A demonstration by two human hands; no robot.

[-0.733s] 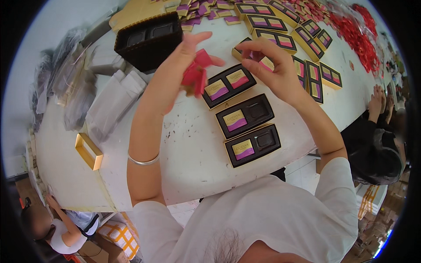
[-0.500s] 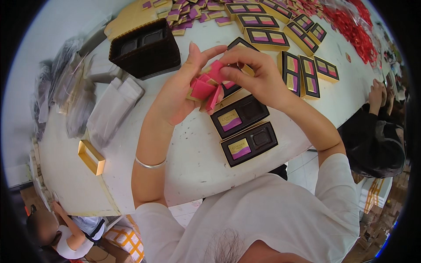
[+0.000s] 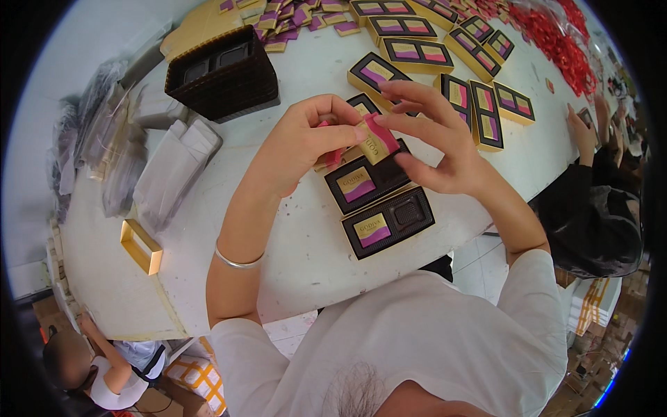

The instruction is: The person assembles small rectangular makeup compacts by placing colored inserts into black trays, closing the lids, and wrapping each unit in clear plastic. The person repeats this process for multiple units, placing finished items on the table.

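My left hand [image 3: 311, 135] holds several pink-and-gold wrapped chocolate squares [image 3: 333, 154] and pinches one pink-and-gold chocolate square [image 3: 379, 142] between thumb and fingers. My right hand [image 3: 445, 142] has its fingers spread, the fingertips at the upper edge of that square; whether they touch it is hard to tell. Beneath them sits a dark-lined gold box [image 3: 390, 175], with a purple-and-gold square [image 3: 356, 185] in its left compartment. The nearest box [image 3: 410, 212] has a similar square [image 3: 372, 229] at left and a bare right compartment. Another box behind is partly hidden by my hands.
Dark brown plastic trays [image 3: 243, 87] stand stacked at the far left. Clear plastic sleeves [image 3: 174, 163] and a gold frame [image 3: 142, 247] lie left. Filled boxes [image 3: 417, 55], loose purple-and-gold squares [image 3: 285, 21] and red shredded material [image 3: 556, 48] lie beyond. A co-worker [image 3: 590, 215] sits at right.
One square is now turned gold face up and held out from the bunch in my left hand. My right hand has moved right and its fingers have spread.
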